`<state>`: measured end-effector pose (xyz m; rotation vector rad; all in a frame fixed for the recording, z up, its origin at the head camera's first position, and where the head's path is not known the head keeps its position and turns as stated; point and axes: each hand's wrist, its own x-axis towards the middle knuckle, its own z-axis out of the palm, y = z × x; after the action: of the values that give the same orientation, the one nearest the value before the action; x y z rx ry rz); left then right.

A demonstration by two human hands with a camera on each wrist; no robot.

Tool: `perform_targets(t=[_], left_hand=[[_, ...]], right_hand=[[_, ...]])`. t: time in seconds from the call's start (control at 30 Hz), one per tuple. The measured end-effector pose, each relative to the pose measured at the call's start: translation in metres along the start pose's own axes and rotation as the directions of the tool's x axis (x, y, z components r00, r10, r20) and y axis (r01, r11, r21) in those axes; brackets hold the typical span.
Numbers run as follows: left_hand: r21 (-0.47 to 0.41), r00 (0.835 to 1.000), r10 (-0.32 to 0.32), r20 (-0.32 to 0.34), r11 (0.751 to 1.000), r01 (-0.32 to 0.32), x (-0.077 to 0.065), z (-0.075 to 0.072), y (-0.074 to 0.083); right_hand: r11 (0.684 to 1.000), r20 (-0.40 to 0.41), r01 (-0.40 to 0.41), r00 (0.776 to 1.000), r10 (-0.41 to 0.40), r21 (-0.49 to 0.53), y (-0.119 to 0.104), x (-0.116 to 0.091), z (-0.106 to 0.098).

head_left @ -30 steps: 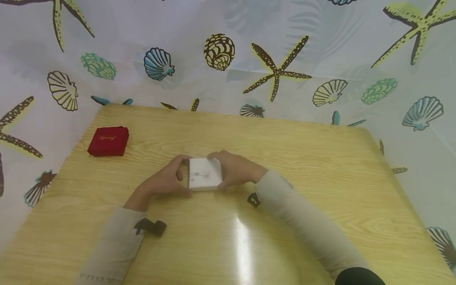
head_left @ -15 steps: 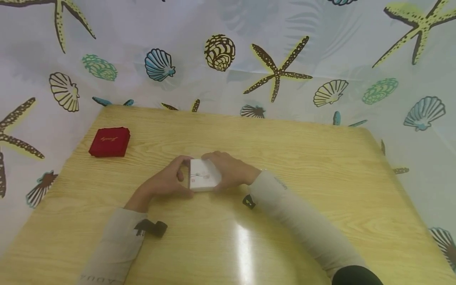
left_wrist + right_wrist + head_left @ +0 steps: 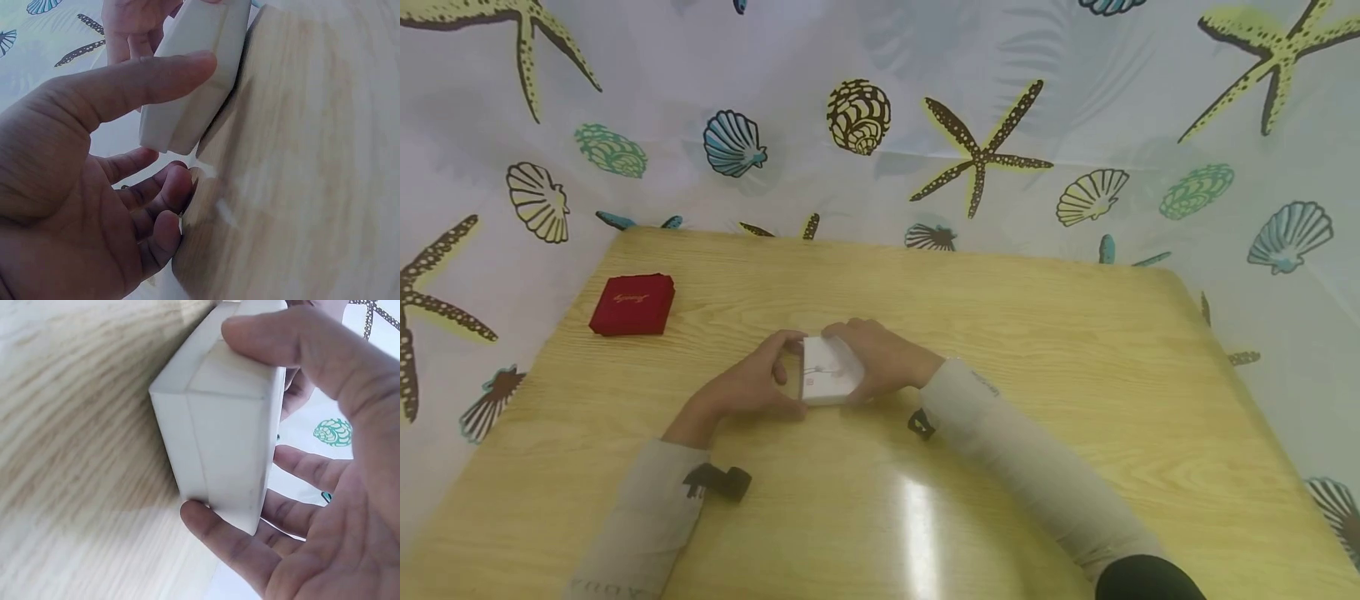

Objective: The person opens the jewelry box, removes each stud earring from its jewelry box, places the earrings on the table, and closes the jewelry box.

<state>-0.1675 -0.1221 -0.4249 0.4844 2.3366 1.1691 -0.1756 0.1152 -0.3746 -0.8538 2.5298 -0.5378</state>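
A small square white box point(image 3: 826, 375) with a faint flower print on top lies on the wooden table, between both hands. My left hand point(image 3: 748, 379) grips its left side, thumb at the near edge and fingertips at the far corner. In the left wrist view that thumb point(image 3: 169, 78) presses the box's side wall. From the right, my right hand point(image 3: 883, 358) spans the lid, covering its right part. The right wrist view shows a seam around the box's wall point(image 3: 225, 437), with the right thumb point(image 3: 262, 337) on one side and a fingertip at the opposite lower edge.
A dark red box point(image 3: 632, 304) with gold lettering sits at the table's back left. The wooden table point(image 3: 1037, 333) meets a curtain point(image 3: 790, 75) printed with shells and starfish along its back and sides.
My right hand has shifted slightly left, further over the white box, so less of its lid shows. My left hand keeps its hold; the red box stays where it was.
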Motion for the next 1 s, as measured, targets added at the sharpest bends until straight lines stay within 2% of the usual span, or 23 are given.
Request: perform_targets(t=[0.2,0.5,0.8,1.0], left_hand=[[-0.006,1.000,-0.014,0.004,1.000,0.014,0.000,-0.001,0.001],[-0.015,1.000,0.018,-0.024,1.000,-0.018,-0.005,-0.006,0.007],[-0.008,0.998,0.007,-0.056,1.000,-0.007,-0.018,-0.022,0.009],[-0.008,0.997,-0.036,-0.073,0.999,0.036,-0.025,-0.032,0.004]], right_hand=[[1.000,-0.021,0.009,1.000,-0.009,-0.018,0.005,-0.004,-0.007],[1.000,-0.047,0.021,0.999,-0.021,0.005,0.018,-0.007,-0.022],[1.000,-0.077,0.003,0.997,-0.002,0.014,0.036,-0.012,-0.036],[1.000,-0.103,-0.006,0.995,0.007,0.007,0.047,-0.018,-0.045]])
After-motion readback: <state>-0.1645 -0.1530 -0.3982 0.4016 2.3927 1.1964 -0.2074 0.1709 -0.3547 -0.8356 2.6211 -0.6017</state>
